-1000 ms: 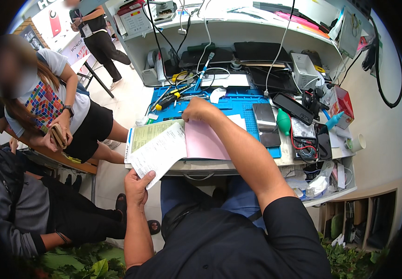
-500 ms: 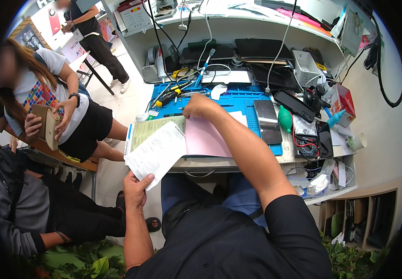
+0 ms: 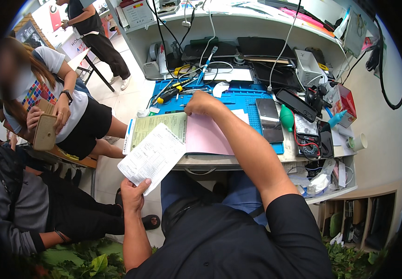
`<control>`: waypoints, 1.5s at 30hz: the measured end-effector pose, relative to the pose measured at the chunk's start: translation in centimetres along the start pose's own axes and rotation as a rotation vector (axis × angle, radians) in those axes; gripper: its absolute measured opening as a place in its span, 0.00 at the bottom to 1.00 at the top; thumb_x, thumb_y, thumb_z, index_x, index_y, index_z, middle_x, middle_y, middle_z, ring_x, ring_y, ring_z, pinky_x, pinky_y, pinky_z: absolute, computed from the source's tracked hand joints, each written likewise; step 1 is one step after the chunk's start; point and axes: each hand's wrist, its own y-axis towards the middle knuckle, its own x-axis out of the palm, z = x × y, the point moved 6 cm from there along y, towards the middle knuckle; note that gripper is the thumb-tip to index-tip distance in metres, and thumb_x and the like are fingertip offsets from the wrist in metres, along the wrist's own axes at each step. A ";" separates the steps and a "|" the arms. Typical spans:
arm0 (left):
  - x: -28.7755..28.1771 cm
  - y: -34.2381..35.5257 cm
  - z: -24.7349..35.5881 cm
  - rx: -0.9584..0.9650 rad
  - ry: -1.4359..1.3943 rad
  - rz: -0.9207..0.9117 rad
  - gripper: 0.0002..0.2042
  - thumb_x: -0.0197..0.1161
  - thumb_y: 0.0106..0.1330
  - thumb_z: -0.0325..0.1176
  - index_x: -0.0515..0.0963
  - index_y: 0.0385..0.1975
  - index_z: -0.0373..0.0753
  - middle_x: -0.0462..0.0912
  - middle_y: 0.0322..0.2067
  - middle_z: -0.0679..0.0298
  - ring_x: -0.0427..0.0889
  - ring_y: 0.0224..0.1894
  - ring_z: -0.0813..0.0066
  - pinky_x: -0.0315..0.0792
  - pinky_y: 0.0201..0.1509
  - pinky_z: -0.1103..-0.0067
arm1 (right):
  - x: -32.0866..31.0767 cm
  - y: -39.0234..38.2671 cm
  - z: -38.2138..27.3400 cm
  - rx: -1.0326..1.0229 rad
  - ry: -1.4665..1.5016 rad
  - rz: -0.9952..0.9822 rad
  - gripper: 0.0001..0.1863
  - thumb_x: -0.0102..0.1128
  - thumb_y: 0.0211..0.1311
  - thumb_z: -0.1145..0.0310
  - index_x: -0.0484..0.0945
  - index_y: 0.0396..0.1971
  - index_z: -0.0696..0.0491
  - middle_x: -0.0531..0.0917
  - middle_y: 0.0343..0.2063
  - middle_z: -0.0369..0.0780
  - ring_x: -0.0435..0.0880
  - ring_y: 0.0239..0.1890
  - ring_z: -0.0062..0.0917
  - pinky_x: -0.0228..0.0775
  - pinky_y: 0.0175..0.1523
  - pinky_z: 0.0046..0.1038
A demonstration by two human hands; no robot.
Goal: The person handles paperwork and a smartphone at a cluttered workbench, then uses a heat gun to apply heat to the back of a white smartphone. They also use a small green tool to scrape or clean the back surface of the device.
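Observation:
My left hand (image 3: 132,195) pinches the lower corner of a loose white printed form (image 3: 152,156), thumb on top. The form is tilted over the bench's front edge and covers part of an open form pad. On the pad's left side lies a yellow-green printed sheet (image 3: 156,126), on its right a pink sheet (image 3: 205,137). At the pad's top edge, near where the two sheets meet, my right hand (image 3: 202,103) is closed, fingers curled down. What its fingertips hold is hidden. Beneath the pad spreads a blue work mat (image 3: 247,109).
Right of the pad lie a dark phone (image 3: 269,121), a green air blower (image 3: 286,118) and a multimeter (image 3: 307,148). Screwdrivers (image 3: 168,95) and cables sit behind it. One person (image 3: 54,100) stands at the left holding a tan purse (image 3: 45,131); another sits nearer (image 3: 12,204).
My left hand and the white form have shifted slightly left and down, and the form's face shows more fully. The right hand stays at the pad's top. The standing person's purse has tipped.

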 end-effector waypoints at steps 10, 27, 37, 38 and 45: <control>-3.6 -3.4 -2.2 0.060 -0.071 0.105 0.29 0.78 0.59 0.17 0.78 0.63 0.26 0.89 0.56 0.54 0.89 0.56 0.64 0.80 0.66 0.69 | 0.3 1.4 0.8 -0.021 -0.065 0.022 0.15 0.76 0.44 0.64 0.93 0.31 0.59 0.93 0.34 0.49 0.92 0.37 0.38 0.83 0.46 0.34; -16.2 3.0 7.4 0.328 -0.494 0.220 0.18 0.68 0.71 0.22 0.79 0.60 0.32 0.89 0.47 0.61 0.88 0.38 0.75 0.83 0.36 0.82 | 0.2 -4.2 -1.5 -0.349 -0.202 0.056 0.19 0.63 0.64 0.67 0.92 0.50 0.58 0.93 0.45 0.52 0.92 0.48 0.45 0.82 0.58 0.39; -17.1 4.4 11.2 0.426 -0.475 0.248 0.18 0.68 0.70 0.23 0.80 0.59 0.34 0.90 0.47 0.61 0.91 0.39 0.75 0.87 0.36 0.82 | 1.8 -3.2 -2.7 -0.437 -0.183 -0.017 0.21 0.65 0.68 0.63 0.89 0.56 0.57 0.92 0.51 0.52 0.91 0.54 0.46 0.80 0.63 0.39; -17.1 4.3 11.2 0.426 -0.467 0.257 0.18 0.68 0.70 0.23 0.80 0.59 0.34 0.90 0.47 0.61 0.90 0.38 0.75 0.86 0.36 0.82 | 2.1 -3.3 -3.2 -0.444 -0.190 -0.032 0.22 0.66 0.68 0.63 0.89 0.57 0.57 0.91 0.53 0.52 0.90 0.55 0.46 0.79 0.64 0.39; -18.0 3.8 11.0 0.475 -0.460 0.289 0.19 0.70 0.74 0.30 0.77 0.62 0.34 0.86 0.43 0.63 0.82 0.36 0.78 0.80 0.39 0.82 | 3.4 -3.1 -4.4 -0.454 -0.146 -0.083 0.27 0.75 0.63 0.66 0.85 0.62 0.59 0.89 0.59 0.52 0.88 0.62 0.44 0.77 0.69 0.36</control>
